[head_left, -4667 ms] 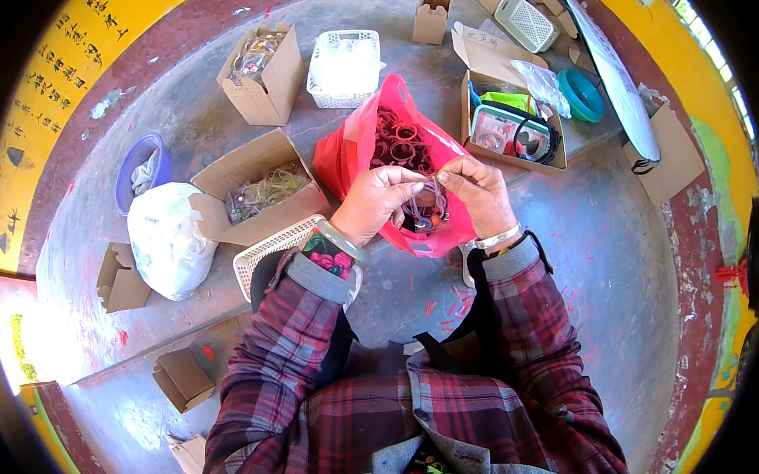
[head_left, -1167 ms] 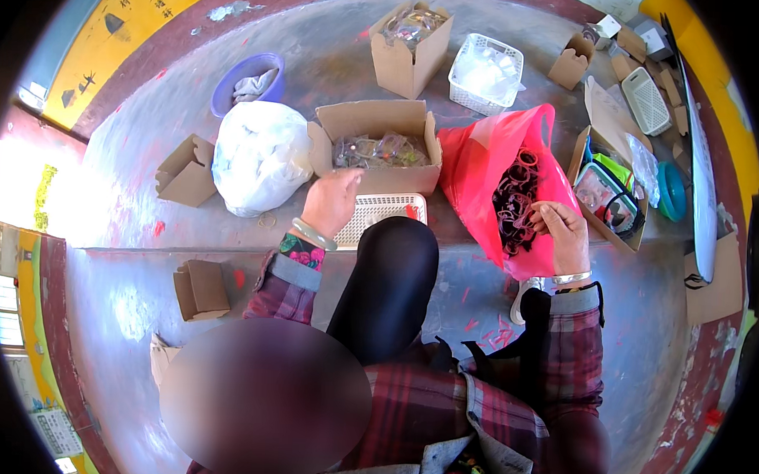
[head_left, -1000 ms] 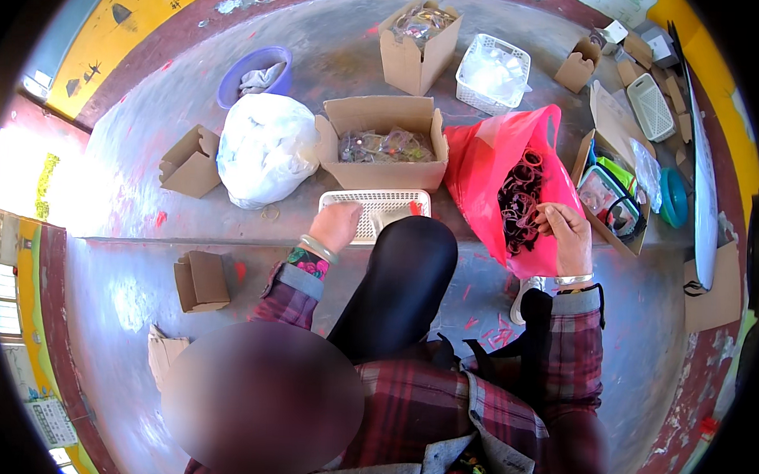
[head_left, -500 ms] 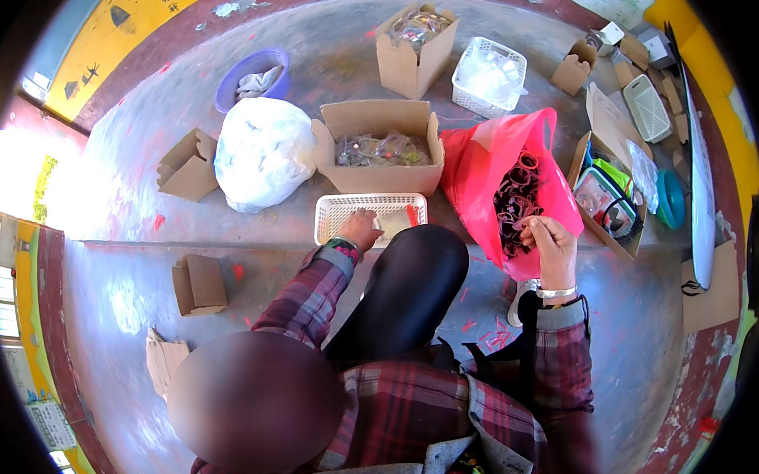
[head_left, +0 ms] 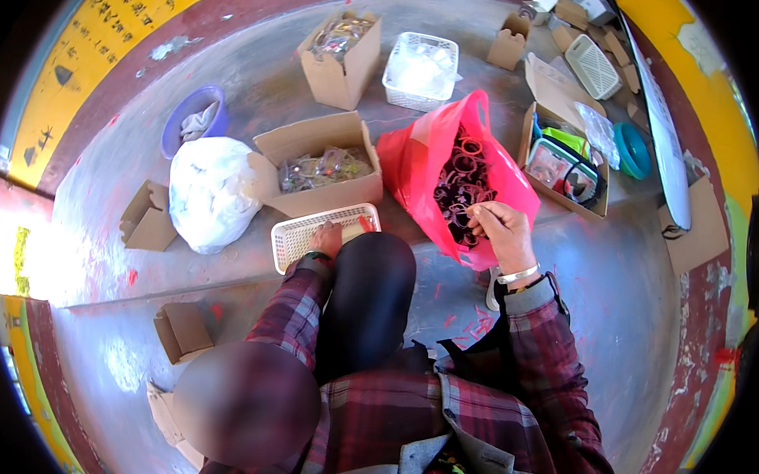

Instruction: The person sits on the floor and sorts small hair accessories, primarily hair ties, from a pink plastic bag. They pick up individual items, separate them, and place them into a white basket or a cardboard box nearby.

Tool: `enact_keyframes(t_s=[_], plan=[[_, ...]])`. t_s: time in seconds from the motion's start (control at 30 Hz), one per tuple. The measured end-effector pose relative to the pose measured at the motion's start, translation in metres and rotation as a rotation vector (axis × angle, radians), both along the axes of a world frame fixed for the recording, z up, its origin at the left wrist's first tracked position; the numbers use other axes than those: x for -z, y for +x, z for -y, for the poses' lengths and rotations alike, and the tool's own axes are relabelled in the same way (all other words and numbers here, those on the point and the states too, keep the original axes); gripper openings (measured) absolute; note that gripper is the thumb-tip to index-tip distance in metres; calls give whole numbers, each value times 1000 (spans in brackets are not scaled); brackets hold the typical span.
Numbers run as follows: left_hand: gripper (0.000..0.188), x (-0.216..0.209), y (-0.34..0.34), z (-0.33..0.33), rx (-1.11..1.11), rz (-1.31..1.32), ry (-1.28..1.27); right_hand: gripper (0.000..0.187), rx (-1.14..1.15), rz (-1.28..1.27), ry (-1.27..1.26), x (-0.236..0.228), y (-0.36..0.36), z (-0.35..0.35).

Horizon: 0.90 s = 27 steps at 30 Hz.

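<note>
From the head view, the right hand is at the open top of the pink bag, its finger and thumb bent in close together; I cannot tell if they pinch a loop. The dark loops lie in a heap inside the bag, which stands on the floor. They look light, soft and bendy, and may snag on each other, so one edge of one loop seems the best place to pinch. The bag looks thin and floppy; its rim should be easy to grab. The left hand is down in the white basket, fingers pointing away; I cannot tell how open it is or if it holds anything. The knee hides part of the basket, and the bag's bottom is out of sight.
</note>
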<state>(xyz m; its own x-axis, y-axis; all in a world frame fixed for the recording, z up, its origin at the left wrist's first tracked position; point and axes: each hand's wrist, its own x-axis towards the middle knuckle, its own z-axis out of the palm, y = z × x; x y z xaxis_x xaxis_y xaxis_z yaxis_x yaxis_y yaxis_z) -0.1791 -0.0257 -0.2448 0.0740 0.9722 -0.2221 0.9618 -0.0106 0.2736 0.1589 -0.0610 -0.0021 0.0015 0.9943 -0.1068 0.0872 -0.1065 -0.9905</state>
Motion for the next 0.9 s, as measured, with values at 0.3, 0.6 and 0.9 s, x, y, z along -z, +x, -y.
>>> enact_keyframes(t_s=[0.3, 0.6, 0.9], plan=[[34, 17, -14, -11, -87, 177, -68, 19, -35, 25, -2, -1, 0, 0], [49, 3, -4, -16, -105, 175, -225, 19, -59, 38, -7, -1, 0, 1], [54, -64, 24, -12, 7, 273, -161, 19, -63, 23, -7, 3, 1, 2]])
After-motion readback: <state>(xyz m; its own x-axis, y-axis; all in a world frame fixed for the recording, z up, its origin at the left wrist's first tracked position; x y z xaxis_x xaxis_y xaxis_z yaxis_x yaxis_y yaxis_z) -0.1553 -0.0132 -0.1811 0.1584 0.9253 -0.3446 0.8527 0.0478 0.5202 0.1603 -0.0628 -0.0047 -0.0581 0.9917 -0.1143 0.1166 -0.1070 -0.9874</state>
